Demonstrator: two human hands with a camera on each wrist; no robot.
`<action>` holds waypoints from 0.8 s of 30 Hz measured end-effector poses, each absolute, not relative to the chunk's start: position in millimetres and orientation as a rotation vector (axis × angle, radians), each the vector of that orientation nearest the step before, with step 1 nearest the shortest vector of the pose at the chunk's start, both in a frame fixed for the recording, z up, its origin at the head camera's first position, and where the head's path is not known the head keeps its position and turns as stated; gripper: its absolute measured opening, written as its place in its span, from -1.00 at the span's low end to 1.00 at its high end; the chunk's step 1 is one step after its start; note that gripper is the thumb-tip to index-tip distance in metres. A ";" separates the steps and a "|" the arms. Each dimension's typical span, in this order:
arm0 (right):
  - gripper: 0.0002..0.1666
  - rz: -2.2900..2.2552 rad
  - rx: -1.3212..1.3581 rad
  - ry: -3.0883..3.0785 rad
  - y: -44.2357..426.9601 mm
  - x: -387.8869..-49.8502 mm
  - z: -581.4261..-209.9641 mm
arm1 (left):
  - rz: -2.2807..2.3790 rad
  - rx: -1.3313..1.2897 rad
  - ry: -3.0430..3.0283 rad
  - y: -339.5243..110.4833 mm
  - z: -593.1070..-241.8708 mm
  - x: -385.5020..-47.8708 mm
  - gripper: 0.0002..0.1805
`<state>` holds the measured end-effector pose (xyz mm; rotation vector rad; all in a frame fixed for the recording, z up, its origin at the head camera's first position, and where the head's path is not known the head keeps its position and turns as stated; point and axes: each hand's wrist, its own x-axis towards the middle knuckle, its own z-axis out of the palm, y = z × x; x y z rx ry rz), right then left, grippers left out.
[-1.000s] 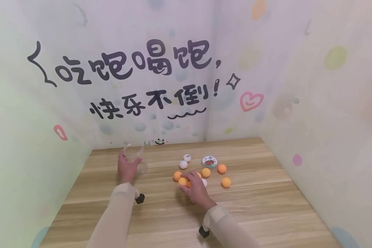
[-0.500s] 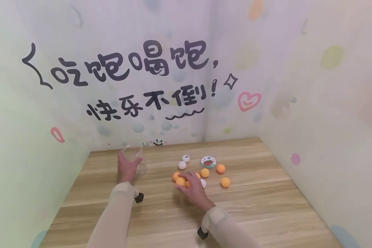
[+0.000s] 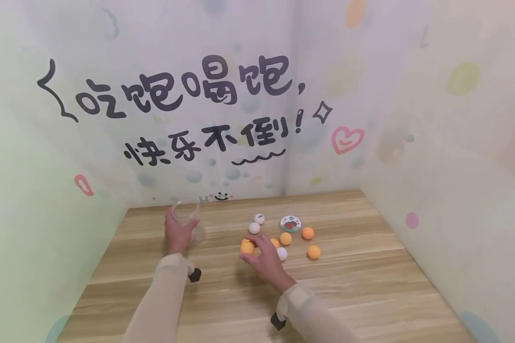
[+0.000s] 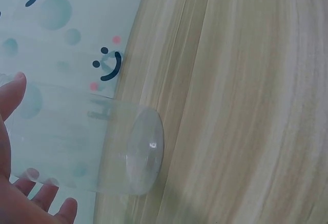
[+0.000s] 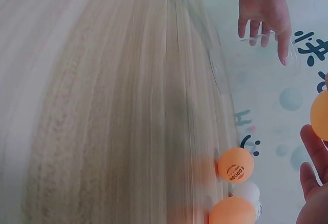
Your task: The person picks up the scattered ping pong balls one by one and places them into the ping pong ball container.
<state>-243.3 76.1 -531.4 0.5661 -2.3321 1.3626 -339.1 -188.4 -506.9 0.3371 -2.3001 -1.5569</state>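
On the left, my left hand (image 3: 178,236) holds a clear plastic jar (image 4: 77,137), with thumb and fingers on opposite sides of its wall. The jar's open rim is up, and no ball shows inside it. My right hand (image 3: 271,262) pinches an orange ping-pong ball (image 3: 247,248) between thumb and fingers, also seen as the orange ball (image 5: 321,115) in the right wrist view. Beneath that hand, another orange ball (image 3: 274,243) and a white ball (image 3: 282,254) lie partly hidden. Beyond the fingertips rest two white balls (image 3: 254,228).
A round printed lid (image 3: 290,223) lies at the back of the wooden table (image 3: 223,305). More orange balls (image 3: 314,252) are scattered to the right of my right hand. Patterned walls (image 3: 429,200) enclose the table at the back and sides.
My right hand has shifted slightly left with the orange ball, away from the balls beside it. My left hand keeps its hold on the jar in about the same place.
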 end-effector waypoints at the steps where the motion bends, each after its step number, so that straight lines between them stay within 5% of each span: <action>1: -0.44 1.353 0.565 -2.331 75.7 -243.6 -531.4 | -1.562 0.333 -2.301 -188.2 -507.5 -339.3 0.05; 24: -0.54 1.329 0.562 -2.284 69.3 -242.5 -525.5 | -1.695 0.160 -2.383 -192.2 -511.7 -320.0 0.09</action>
